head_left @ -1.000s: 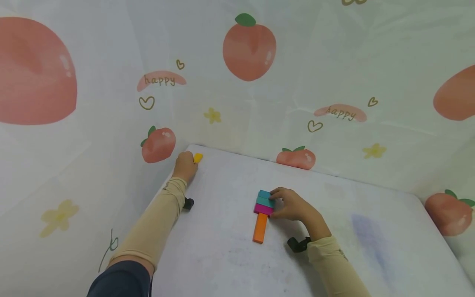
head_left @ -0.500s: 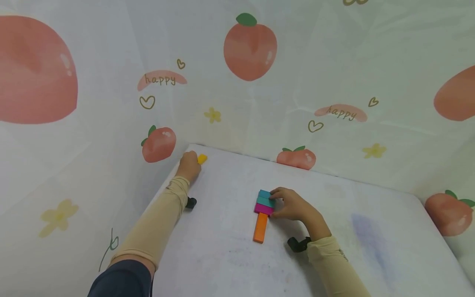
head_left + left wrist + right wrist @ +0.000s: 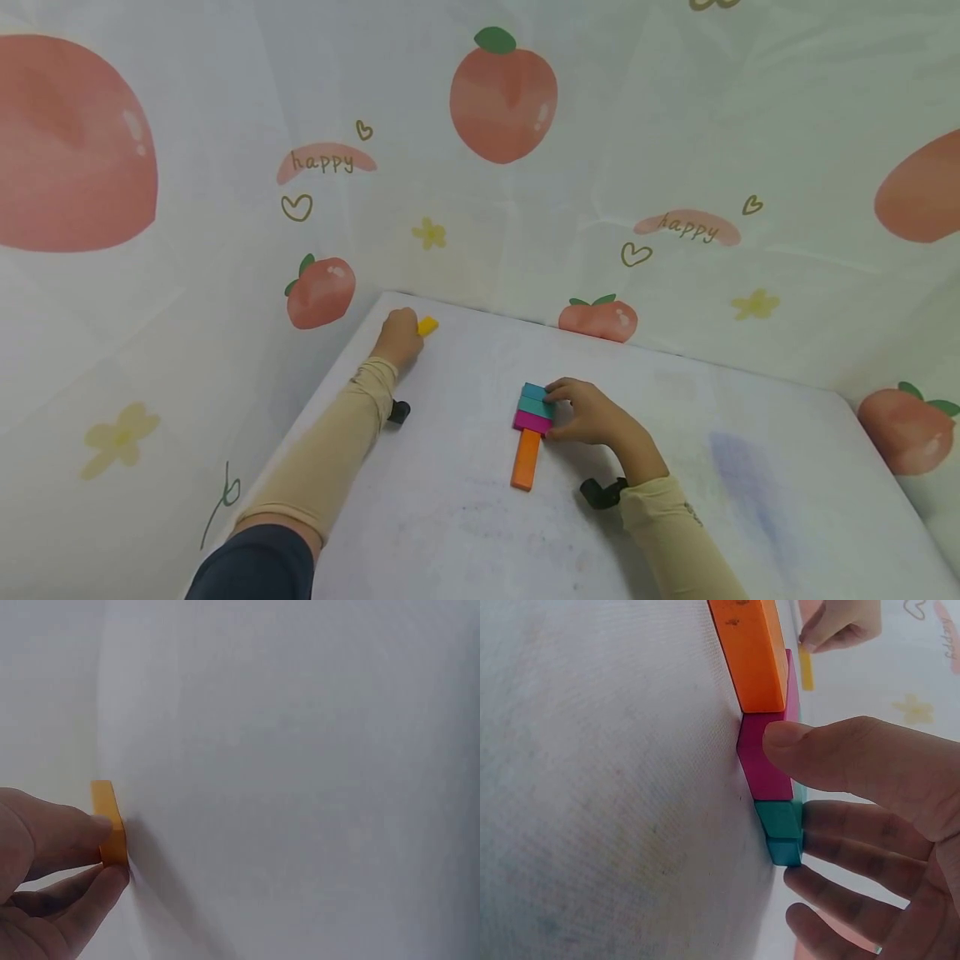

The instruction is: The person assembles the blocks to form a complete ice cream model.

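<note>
A yellow block (image 3: 427, 326) is pinched between thumb and fingers of my left hand (image 3: 400, 337), near the table's far left edge. In the left wrist view, the left fingertips grip the yellow block (image 3: 111, 825) just by the white surface. Mid-table, an orange block (image 3: 526, 460) points lengthwise at a row of a magenta block (image 3: 532, 422), a teal block (image 3: 536, 407) and a blue block (image 3: 534, 391). My right hand (image 3: 592, 412) touches the row's right side. In the right wrist view, its thumb lies on the magenta block (image 3: 765, 765); its loosely bent fingers reach the teal and blue ones.
The white table (image 3: 450, 533) has smudges and a bluish stain at right. A white cloth (image 3: 510, 217) printed with peaches hangs behind and to the left of it. A black wrist camera (image 3: 602, 493) juts out below the right hand; another black piece (image 3: 399, 411) shows by the left wrist.
My left hand has moved to the right and slightly nearer, carrying the yellow block away from the far left corner. The right hand and the row of blocks have stayed put.
</note>
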`<state>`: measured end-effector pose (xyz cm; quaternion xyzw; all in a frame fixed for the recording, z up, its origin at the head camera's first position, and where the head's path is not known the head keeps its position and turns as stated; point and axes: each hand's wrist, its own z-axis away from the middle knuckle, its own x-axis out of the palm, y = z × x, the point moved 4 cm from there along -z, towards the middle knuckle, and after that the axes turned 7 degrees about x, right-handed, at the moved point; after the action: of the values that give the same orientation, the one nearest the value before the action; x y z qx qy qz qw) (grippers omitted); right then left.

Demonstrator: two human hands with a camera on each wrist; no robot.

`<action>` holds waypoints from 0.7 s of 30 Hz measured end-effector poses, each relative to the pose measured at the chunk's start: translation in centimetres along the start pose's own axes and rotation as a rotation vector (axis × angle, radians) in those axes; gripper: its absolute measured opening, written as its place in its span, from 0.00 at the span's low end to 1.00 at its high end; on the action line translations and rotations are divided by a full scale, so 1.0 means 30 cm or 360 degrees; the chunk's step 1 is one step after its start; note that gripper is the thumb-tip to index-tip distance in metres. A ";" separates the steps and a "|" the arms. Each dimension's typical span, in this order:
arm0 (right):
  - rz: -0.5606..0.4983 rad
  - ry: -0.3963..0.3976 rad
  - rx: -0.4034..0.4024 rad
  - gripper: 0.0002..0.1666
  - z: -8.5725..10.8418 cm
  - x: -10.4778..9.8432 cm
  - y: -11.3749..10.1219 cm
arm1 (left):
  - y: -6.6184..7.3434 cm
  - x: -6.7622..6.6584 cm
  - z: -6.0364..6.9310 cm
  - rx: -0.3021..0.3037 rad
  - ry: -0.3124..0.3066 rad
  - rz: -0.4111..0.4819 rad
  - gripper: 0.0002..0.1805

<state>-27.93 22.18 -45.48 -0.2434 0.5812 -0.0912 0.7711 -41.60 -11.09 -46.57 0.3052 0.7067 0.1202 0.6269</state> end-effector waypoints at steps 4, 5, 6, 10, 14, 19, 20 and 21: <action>-0.0005 -0.0005 0.0015 0.29 0.001 -0.001 -0.001 | 0.029 0.017 -0.002 0.0024 -0.0040 0.0012 0.08; -0.0006 -0.0007 0.0020 0.30 0.001 -0.001 -0.001 | 0.037 0.021 -0.002 0.0025 -0.0054 0.0022 0.08; -0.0008 -0.0008 0.0024 0.30 0.000 -0.001 -0.001 | 0.046 0.025 -0.002 0.0024 -0.0068 0.0034 0.09; -0.0005 -0.0010 0.0030 0.31 0.000 -0.001 -0.003 | 0.082 0.045 -0.004 0.0046 -0.0113 0.0051 0.09; 0.0000 -0.0004 0.0025 0.30 0.003 -0.003 -0.006 | 0.117 0.069 -0.007 0.0079 -0.0144 0.0051 0.08; -0.0005 -0.0005 0.0042 0.30 0.002 0.000 -0.004 | 0.158 0.104 -0.012 0.0143 -0.0172 0.0020 0.09; -0.0009 -0.0007 0.0049 0.31 0.001 0.001 -0.002 | 0.167 0.109 -0.012 0.0159 -0.0177 0.0016 0.09; -0.0012 -0.0010 0.0054 0.31 0.001 0.002 -0.002 | 0.176 0.115 -0.011 0.0168 -0.0185 0.0012 0.09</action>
<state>-27.88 22.10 -45.49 -0.2326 0.5764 -0.1032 0.7765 -40.53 -4.88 -46.39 0.3471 0.6733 0.0672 0.6493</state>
